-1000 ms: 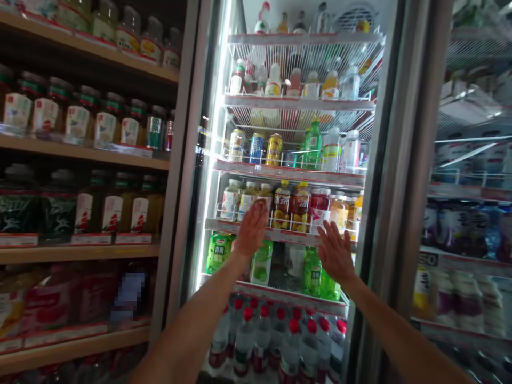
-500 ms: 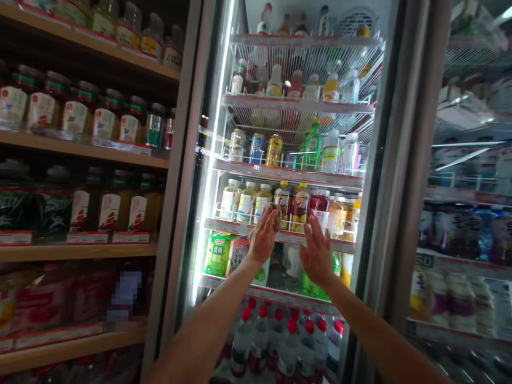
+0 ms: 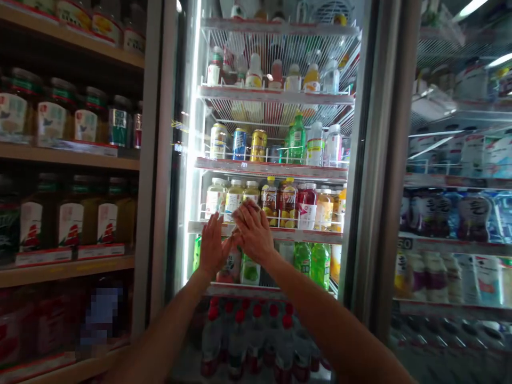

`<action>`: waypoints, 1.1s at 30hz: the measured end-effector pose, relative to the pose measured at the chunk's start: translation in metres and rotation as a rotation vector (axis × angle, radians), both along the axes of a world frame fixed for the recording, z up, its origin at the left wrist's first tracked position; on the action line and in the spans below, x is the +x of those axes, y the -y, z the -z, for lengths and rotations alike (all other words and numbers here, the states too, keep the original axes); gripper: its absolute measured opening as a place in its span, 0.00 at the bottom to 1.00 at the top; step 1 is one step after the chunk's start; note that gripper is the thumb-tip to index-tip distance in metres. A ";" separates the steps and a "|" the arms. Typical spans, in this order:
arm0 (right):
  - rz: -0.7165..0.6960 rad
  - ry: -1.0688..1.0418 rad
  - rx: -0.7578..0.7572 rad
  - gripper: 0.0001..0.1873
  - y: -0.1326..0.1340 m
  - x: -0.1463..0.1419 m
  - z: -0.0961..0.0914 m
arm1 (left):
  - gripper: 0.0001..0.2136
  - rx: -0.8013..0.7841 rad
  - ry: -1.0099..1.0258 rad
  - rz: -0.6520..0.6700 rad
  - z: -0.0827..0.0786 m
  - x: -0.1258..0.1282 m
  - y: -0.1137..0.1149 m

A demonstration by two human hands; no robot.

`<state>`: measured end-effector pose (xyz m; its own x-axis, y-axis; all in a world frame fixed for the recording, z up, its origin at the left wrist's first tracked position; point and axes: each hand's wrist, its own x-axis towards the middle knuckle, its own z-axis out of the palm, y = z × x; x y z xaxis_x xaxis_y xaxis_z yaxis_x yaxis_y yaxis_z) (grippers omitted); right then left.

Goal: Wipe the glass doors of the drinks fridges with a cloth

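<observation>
both hands are raised in front of the lit drinks cooler (image 3: pixel 272 165), where a glass pane (image 3: pixel 181 145) seems to be shown by its reflections. the left hand (image 3: pixel 214 249) is opened, with its palm turned forward and its fingers pointed up; nothing is seen to be held in it. the right hand (image 3: pixel 254 230) is placed just beside it, and whether the two are touching cannot be told. under the fingers of the right hand a small brownish thing (image 3: pixel 253 203), perhaps a cloth, is partly hidden; whether it is gripped or only pressed cannot be told. it is located before the row of bottles (image 3: pixel 278 197) on the fourth shelf.

if the step is judged to be a pressing or rubbing on the glass, the brownish thing should be spread flat beneath the fingers, and the pressure should be shared evenly. the left hand should be placed lightly, so that no finger marks are left. near the metal frame (image 3: pixel 378 160), care should be taken with the knuckles.
</observation>
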<state>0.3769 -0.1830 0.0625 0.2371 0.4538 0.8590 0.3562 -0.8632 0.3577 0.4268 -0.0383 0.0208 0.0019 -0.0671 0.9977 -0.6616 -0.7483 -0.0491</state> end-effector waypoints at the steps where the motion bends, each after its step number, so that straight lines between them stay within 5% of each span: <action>1: 0.021 0.004 -0.021 0.27 0.000 0.002 0.000 | 0.26 0.032 -0.015 -0.041 0.004 0.002 -0.004; 5: 0.061 0.119 -0.089 0.28 0.049 -0.001 -0.011 | 0.27 0.095 -0.040 -0.139 0.011 0.005 -0.007; 10: 0.225 0.382 0.391 0.29 0.143 -0.020 -0.029 | 0.31 0.020 -0.090 -0.125 0.011 0.003 0.013; 13: 0.173 0.352 0.397 0.32 0.127 -0.020 -0.023 | 0.33 -0.055 -0.108 -0.147 0.012 0.001 0.022; 18: 0.073 0.094 -0.152 0.33 0.066 -0.015 -0.007 | 0.35 0.012 -0.139 -0.146 0.014 -0.005 0.013; 20: 0.122 0.124 -0.097 0.32 0.086 -0.021 -0.007 | 0.35 0.058 -0.152 -0.157 0.017 -0.007 0.007; 24: 0.269 0.363 0.392 0.33 0.164 -0.037 -0.003 | 0.38 0.070 -0.170 -0.169 0.022 -0.009 0.009; 26: 0.262 0.411 0.495 0.34 0.178 -0.039 0.006 | 0.40 0.050 -0.183 -0.168 0.022 -0.009 0.014; 33: 0.095 0.192 0.114 0.41 0.124 -0.026 0.030 | 0.39 0.092 -0.242 -0.178 0.024 -0.014 0.009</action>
<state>0.3507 -0.3070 0.0327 0.1013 0.3350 0.9367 0.2061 -0.9282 0.3097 0.4127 -0.0474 -0.0032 0.2588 -0.1347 0.9565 -0.5213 -0.8531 0.0209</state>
